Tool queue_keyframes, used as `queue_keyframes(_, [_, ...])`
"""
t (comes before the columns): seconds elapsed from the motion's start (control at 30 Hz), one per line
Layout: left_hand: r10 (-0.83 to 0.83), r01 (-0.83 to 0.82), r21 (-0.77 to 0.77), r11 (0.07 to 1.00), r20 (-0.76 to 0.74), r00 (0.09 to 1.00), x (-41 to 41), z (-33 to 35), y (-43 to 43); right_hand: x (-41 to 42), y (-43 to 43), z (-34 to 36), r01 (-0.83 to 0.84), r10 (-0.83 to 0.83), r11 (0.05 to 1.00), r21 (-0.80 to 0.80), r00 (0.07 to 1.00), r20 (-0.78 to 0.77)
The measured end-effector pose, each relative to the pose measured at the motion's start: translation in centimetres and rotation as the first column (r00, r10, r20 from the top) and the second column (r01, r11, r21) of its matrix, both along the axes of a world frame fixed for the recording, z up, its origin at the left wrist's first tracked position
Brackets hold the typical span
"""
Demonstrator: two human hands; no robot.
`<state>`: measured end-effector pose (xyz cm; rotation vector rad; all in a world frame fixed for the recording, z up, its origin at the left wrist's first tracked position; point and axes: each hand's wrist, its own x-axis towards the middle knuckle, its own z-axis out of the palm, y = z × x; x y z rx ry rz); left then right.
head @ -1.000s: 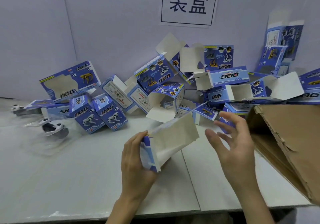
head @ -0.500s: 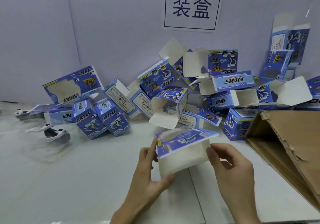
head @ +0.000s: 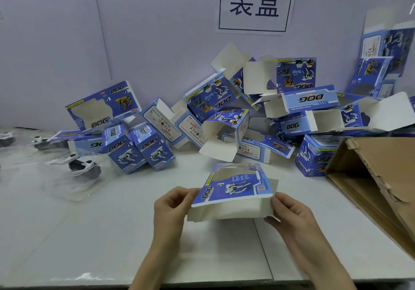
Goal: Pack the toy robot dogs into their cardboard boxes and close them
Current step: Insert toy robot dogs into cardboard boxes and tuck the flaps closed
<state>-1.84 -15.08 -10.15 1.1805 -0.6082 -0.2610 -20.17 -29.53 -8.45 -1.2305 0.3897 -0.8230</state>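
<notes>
While I hold one box above the surface (head: 101,233), no dog is inside it yet.
My left grip (head: 173,206) pinches the left edge of the box (head: 233,188) and my right grip (head: 292,213) pinches its right edge; it is half flattened, window side up, with its near end open. Bagged dogs (head: 84,166) lie far left, well apart from it. In the pile (head: 224,132) behind, most boxes gape open; two (head: 139,148) look closed, contents unseen. I judge this an early stage: square the box, fetch a dog, tuck the flaps, then many more.
</notes>
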Motion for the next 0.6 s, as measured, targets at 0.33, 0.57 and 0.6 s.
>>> queue_keyframes(0.33, [-0.016,0.003,0.190,0.982,0.069,0.997,0.7,0.8,0.1,1.2,0.1,-2.1,0.269,-0.272,0.962,-0.043,0.960,-0.069])
queue_keyframes(0.57, [0.478,-0.742,0.304,0.598,0.608,0.634,12.6,2.7,5.8,1.0,-0.3,-2.6,0.247,-0.249,0.968,-0.035,0.967,-0.048])
queue_keyframes(0.6, [0.516,-0.800,0.342,0.493,0.625,0.586,14.4,2.8,7.1,0.9,-0.2,-2.5,0.233,-0.234,0.972,-0.028,0.971,-0.036])
